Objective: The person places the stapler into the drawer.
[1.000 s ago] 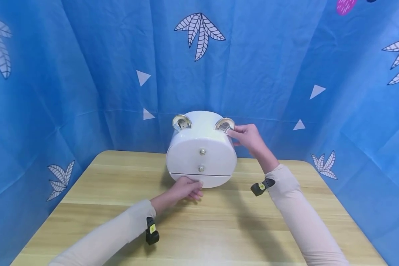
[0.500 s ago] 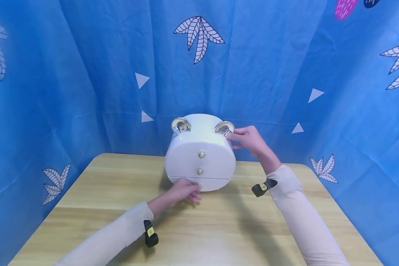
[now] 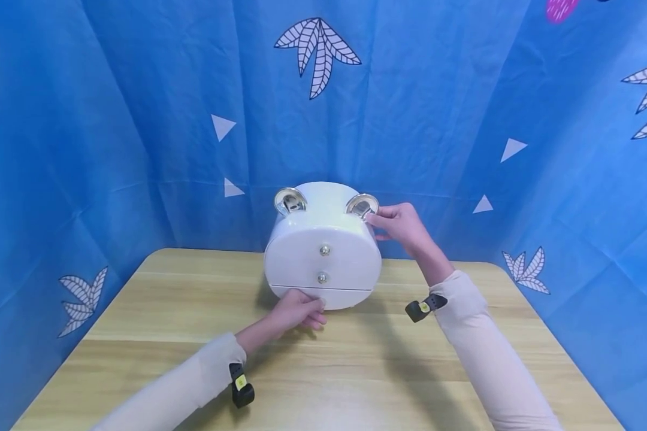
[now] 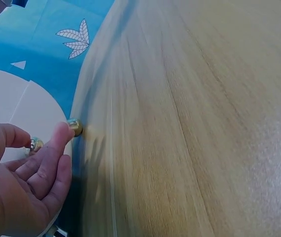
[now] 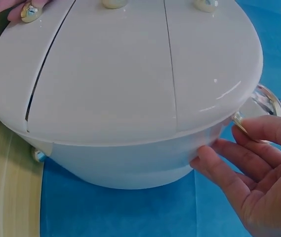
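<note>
A white round box [image 3: 322, 239] with two silver ears stands at the table's far middle. Its front has drawers with small gold knobs [image 3: 324, 250]. My left hand [image 3: 301, 309] is at the bottom drawer and pinches its knob [image 4: 35, 144] between thumb and forefinger. A thin gap runs along that drawer's edge in the right wrist view. My right hand [image 3: 401, 222] is at the box's right side. Its straight fingertips [image 5: 214, 153] rest against the white wall just under the right ear [image 3: 362, 205]. The left ear [image 3: 289, 200] is untouched.
The box stands on a light wooden table [image 3: 356, 371]. Blue cloth with leaf and triangle prints [image 3: 140, 149] hangs close behind and on both sides. A black strap with a yellow tag sits on each wrist.
Both hands keep their places on the box. Only the head view has shifted slightly.
</note>
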Action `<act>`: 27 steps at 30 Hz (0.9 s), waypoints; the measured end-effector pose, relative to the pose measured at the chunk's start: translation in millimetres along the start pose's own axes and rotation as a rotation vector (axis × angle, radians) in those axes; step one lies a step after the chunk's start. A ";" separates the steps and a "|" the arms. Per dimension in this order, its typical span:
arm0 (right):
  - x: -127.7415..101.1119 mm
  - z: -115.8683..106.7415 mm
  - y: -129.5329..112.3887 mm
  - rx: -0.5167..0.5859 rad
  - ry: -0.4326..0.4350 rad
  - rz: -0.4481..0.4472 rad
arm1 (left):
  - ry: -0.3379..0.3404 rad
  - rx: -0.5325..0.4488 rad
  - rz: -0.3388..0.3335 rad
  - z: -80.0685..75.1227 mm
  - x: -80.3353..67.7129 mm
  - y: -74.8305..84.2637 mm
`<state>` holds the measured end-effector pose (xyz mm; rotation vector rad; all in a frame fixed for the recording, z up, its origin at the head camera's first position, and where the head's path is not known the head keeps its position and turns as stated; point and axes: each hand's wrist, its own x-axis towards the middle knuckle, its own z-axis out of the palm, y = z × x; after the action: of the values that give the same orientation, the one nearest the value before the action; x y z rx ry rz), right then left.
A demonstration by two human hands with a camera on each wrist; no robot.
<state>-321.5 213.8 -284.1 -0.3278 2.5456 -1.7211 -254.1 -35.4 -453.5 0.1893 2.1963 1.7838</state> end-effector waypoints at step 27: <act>2.0 -4.2 -1.3 0.003 -0.045 0.016 | 0.025 0.014 -0.092 -5.7 9.7 2.7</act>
<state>-323.9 216.8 -281.1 -0.3410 2.5071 -1.6913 -265.3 -37.3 -451.4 0.0682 2.1982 1.7304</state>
